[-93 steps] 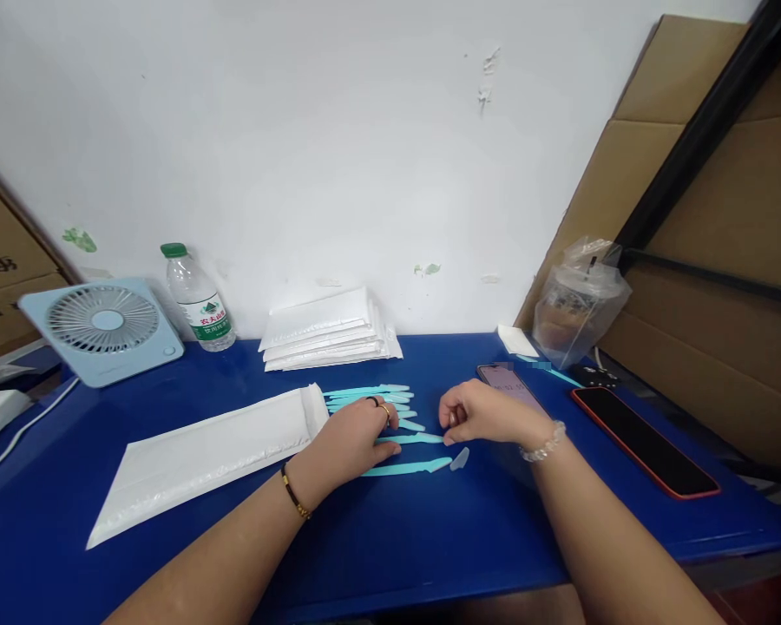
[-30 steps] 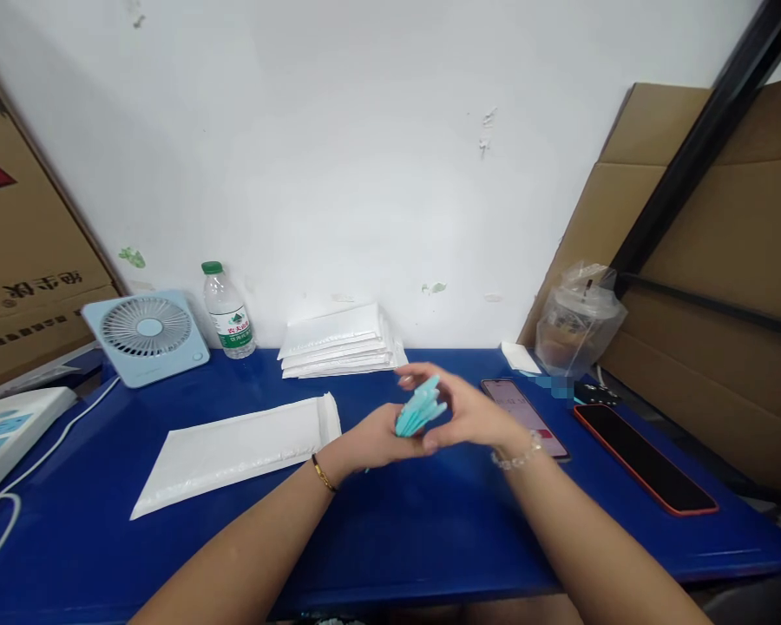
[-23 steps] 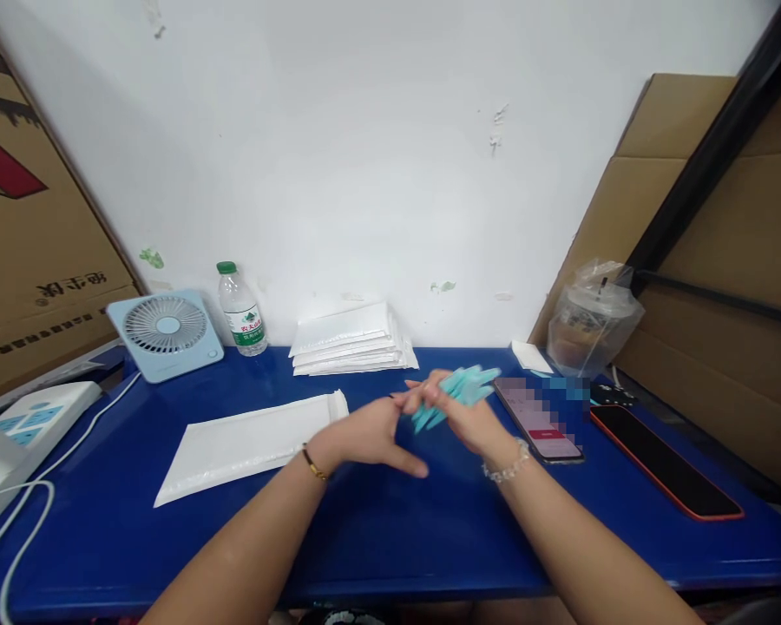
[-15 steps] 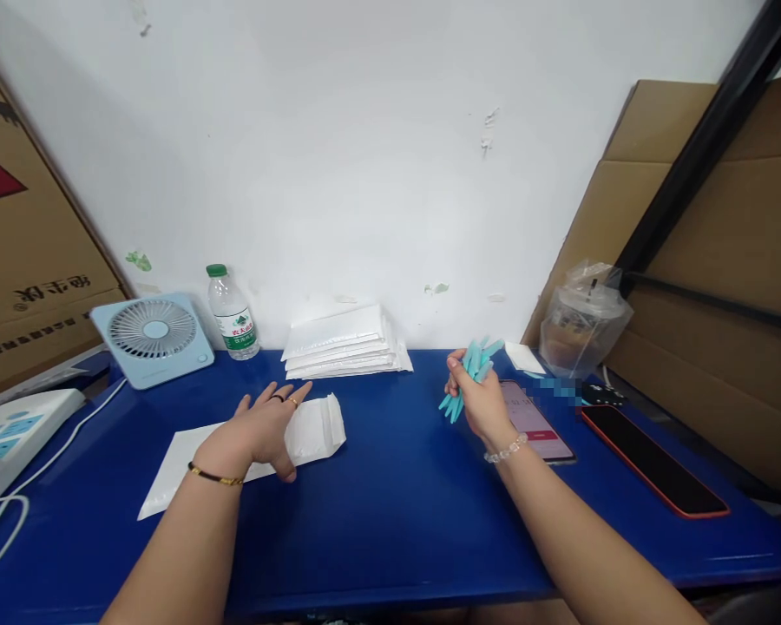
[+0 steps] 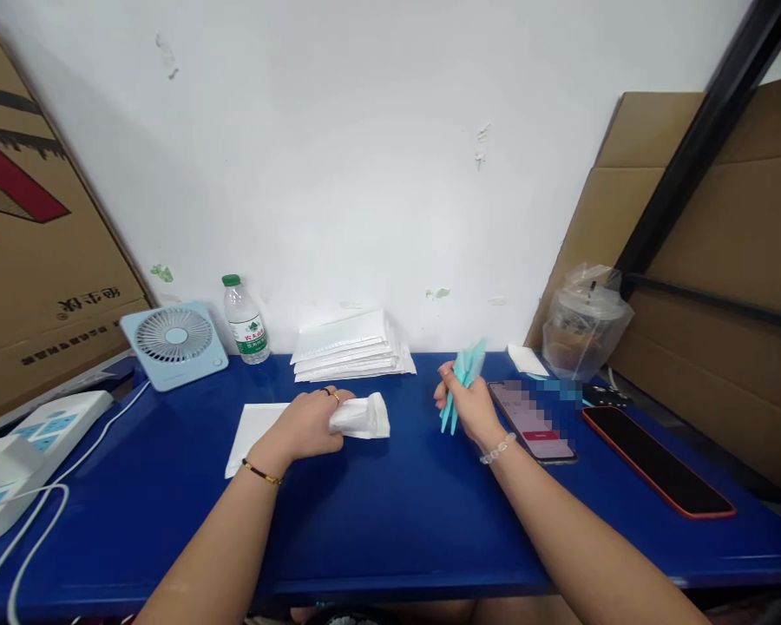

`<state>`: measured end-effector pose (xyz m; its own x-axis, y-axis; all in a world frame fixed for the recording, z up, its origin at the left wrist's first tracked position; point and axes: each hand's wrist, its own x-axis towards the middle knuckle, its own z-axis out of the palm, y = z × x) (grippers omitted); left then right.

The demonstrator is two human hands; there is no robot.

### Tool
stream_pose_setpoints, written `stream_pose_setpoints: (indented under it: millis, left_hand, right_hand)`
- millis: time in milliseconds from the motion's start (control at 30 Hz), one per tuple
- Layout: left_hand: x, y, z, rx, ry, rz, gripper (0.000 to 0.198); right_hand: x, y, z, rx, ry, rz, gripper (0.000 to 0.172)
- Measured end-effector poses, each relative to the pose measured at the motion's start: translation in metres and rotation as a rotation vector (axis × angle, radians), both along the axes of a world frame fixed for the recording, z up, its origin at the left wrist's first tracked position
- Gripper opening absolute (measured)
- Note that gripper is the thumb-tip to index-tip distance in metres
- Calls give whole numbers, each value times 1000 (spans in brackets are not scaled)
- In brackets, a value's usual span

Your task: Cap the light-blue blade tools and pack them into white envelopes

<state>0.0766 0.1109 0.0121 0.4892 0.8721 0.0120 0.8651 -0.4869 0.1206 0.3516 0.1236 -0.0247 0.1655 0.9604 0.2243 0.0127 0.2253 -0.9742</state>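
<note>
My left hand (image 5: 309,427) is closed on a white padded envelope (image 5: 253,427), bunching it near its flap end, which sticks out to the right of the fingers. The envelope's other end lies toward the left on the blue table (image 5: 390,503). In my right hand (image 5: 476,410) is a bundle of thin turquoise plastic sticks (image 5: 467,366), gripped upright with tips showing above and below the fingers. Their exact kind I cannot make out. A stack of white padded envelopes (image 5: 344,338) lies against the wall between the two hands.
To the left stand a light blue fan (image 5: 175,343), a water bottle (image 5: 246,321) and a power strip (image 5: 45,434) with white cables. On the right lie a lit phone (image 5: 540,425) and a red-edged dark phone (image 5: 654,460). Behind them is a bagged drink cup (image 5: 582,325).
My left hand has gone from spread fingers over the envelope to closing on it, and the envelope has shifted right. My right hand still holds the sticks, now bunched more tightly.
</note>
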Motion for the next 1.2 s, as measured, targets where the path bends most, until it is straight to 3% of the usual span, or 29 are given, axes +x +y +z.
stream_pose_setpoints:
  millis: [167, 367, 533, 700, 900, 1033, 1200]
  left_hand:
    - [13, 0, -8, -75, -11, -77, 81]
    - [23, 1, -12, -95, -235, -155, 67]
    - [29, 1, -9, -61, -491, -254, 71]
    - [29, -1, -6, -122, -594, -305, 77]
    - [27, -8, -2, -59, -499, -283, 120]
    - [32, -11, -2, 71, -603, -238, 103]
    - [46, -12, 8, 31, -1090, -178, 96]
  right_hand:
    - [-9, -6, 17, 41, 246, 29, 40]
    - [-26, -14, 20, -67, 202, 80, 42]
    - [-32, -15, 22, -112, 231, 122, 41]
    - [-38, -8, 22, -103, 220, 102, 40]
    - [-56, -8, 26, -73, 311, 25, 38]
    - [-68, -16, 45, 49, 196, 53, 36]
    - [-77, -22, 97, 27, -33, 283, 33]
